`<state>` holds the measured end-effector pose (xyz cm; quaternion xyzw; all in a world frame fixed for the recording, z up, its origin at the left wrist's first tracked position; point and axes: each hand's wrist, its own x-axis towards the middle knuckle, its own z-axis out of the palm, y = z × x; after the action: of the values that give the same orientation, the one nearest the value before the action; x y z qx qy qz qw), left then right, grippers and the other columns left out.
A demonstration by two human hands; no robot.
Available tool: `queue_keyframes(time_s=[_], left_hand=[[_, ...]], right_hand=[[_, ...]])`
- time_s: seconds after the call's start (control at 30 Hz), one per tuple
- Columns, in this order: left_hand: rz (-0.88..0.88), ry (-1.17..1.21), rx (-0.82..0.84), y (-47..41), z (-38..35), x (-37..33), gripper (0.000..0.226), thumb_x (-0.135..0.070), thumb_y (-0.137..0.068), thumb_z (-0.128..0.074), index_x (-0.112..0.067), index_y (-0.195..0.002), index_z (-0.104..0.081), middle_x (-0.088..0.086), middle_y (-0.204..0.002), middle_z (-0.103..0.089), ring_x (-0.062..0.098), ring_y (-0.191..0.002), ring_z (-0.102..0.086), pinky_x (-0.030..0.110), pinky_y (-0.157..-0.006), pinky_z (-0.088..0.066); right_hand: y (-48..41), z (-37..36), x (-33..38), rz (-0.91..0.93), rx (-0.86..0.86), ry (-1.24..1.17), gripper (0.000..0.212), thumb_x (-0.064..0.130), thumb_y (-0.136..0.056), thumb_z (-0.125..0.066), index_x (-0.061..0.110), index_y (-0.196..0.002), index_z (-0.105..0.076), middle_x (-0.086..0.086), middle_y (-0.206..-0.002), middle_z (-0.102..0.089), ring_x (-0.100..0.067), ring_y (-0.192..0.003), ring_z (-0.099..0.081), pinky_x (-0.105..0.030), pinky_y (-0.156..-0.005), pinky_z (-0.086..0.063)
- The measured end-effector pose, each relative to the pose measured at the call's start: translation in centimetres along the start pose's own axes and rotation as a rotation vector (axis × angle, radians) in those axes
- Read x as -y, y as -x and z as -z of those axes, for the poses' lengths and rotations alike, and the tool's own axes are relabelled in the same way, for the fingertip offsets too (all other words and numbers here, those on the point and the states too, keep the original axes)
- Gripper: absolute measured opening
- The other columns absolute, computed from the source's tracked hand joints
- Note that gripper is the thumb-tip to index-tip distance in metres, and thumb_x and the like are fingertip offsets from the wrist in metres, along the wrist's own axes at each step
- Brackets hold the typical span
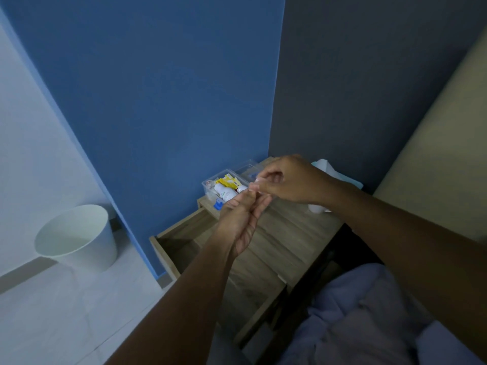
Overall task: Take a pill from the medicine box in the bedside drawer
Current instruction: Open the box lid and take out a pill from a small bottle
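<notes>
A clear plastic medicine box point(210, 184) stands open on the far left corner of the wooden bedside table point(284, 233), with white bottles point(224, 192) and yellow packets point(229, 180) inside. Its clear lid point(246, 167) lies behind it. My left hand point(241, 219) is held palm-up just in front of the box. My right hand point(287, 180) hovers over the left fingertips, its fingers pinched around something small that I cannot make out. The drawer point(181, 241) below the tabletop is pulled out to the left.
A white waste bin point(79, 237) stands on the pale floor at left. A blue wall rises behind the table. A light blue tissue or cloth point(326, 165) lies at the table's far right. Lilac bedding point(369, 312) fills the lower right.
</notes>
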<state>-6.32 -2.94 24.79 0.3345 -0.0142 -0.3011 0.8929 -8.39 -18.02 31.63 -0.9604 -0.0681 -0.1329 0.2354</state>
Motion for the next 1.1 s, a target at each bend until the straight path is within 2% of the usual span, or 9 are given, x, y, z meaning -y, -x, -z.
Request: queue_keyframes(time_s=[0.1,0.17,0.3,0.37,0.47,0.57,0.77,0.87,1.1], left_hand=[[0.002,0.0,-0.003,0.1,0.1,-0.1,0.025,-0.014,-0.099,-0.052,0.003,-0.108,-0.066,0.016,-0.109,-0.07,0.019,-0.1,-0.068,0.029,-0.094,-0.056],[0.004,-0.011,-0.002,0.1,0.3,0.0,0.025,-0.015,-0.098,-0.053,0.002,-0.109,-0.067,0.017,-0.113,-0.069,0.019,-0.105,-0.066,0.029,-0.095,-0.055],[0.003,0.008,0.02,-0.2,0.6,0.4,0.024,-0.014,-0.097,-0.055,0.005,-0.101,-0.068,0.02,-0.11,-0.07,0.023,-0.099,-0.073,0.028,-0.089,-0.059],[0.016,0.01,0.032,-0.3,0.8,0.5,0.026,-0.015,-0.097,-0.055,0.006,-0.106,-0.067,0.019,-0.115,-0.071,0.023,-0.102,-0.073,0.028,-0.09,-0.058],[0.031,0.026,0.03,-0.6,1.2,0.8,0.026,-0.017,-0.095,-0.058,0.0,-0.095,-0.077,0.018,-0.108,-0.074,0.021,-0.1,-0.073,0.027,-0.087,-0.059],[0.046,0.061,0.01,-0.9,1.9,1.3,0.026,-0.014,-0.096,-0.056,-0.001,-0.096,-0.078,0.018,-0.106,-0.074,0.023,-0.099,-0.074,0.027,-0.083,-0.059],[0.095,0.093,0.054,-1.6,3.1,2.0,0.037,-0.004,-0.099,-0.048,0.0,-0.135,-0.053,0.018,-0.12,-0.071,0.032,-0.113,-0.068,0.034,-0.093,-0.057],[0.073,0.017,0.044,-2.2,3.5,2.8,0.041,-0.005,-0.094,-0.057,0.005,-0.133,-0.053,0.015,-0.117,-0.072,0.033,-0.122,-0.061,0.035,-0.096,-0.055],[-0.043,-0.516,-0.066,-5.3,6.2,5.8,0.042,0.0,-0.077,-0.078,-0.003,-0.118,-0.067,0.01,-0.107,-0.075,0.026,-0.108,-0.069,0.037,-0.099,-0.053]], right_hand=[[0.1,0.4,-0.5,0.105,0.104,-0.06,0.037,0.035,-0.084,-0.072,0.027,-0.12,-0.07,0.015,-0.111,-0.067,0.005,-0.102,-0.057,-0.018,-0.092,-0.045],[0.2,0.3,-0.4,0.054,0.109,-0.072,0.058,0.046,-0.077,-0.074,0.029,-0.131,-0.062,0.018,-0.12,-0.063,0.005,-0.109,-0.053,-0.017,-0.097,-0.041],[0.1,0.8,0.4,-0.054,0.043,0.029,0.058,0.072,-0.068,-0.061,0.026,-0.1,-0.077,0.009,-0.087,-0.073,-0.001,-0.08,-0.066,-0.032,-0.08,-0.057],[-0.1,1.3,0.4,-0.014,0.13,0.012,0.04,0.056,-0.076,-0.068,0.024,-0.097,-0.079,0.008,-0.08,-0.074,-0.005,-0.075,-0.069,-0.035,-0.075,-0.058],[-0.4,1.5,-0.2,0.094,0.186,-0.033,0.027,0.018,-0.084,-0.074,0.019,-0.111,-0.076,0.002,-0.097,-0.07,-0.01,-0.087,-0.068,-0.03,-0.082,-0.056],[-0.6,1.6,-0.9,0.127,0.086,-0.174,0.04,-0.005,-0.08,-0.071,0.017,-0.113,-0.073,-0.002,-0.108,-0.067,-0.011,-0.099,-0.066,-0.022,-0.088,-0.053],[0.8,-1.1,-3.3,-0.084,-0.193,-0.338,0.036,0.007,-0.087,-0.072,0.021,-0.121,-0.07,-0.001,-0.103,-0.058,-0.011,-0.089,-0.066,-0.024,-0.083,-0.056],[2.2,-3.8,-5.1,-0.196,-0.318,-0.331,0.031,0.014,-0.084,-0.076,0.018,-0.114,-0.072,0.003,-0.1,-0.062,-0.015,-0.087,-0.067,-0.027,-0.085,-0.057],[5.9,-10.9,-10.9,-0.482,-0.43,-0.398,0.029,0.011,-0.069,-0.079,0.029,-0.076,-0.057,0.007,-0.091,-0.06,-0.001,-0.073,-0.068,-0.013,-0.068,-0.054]])
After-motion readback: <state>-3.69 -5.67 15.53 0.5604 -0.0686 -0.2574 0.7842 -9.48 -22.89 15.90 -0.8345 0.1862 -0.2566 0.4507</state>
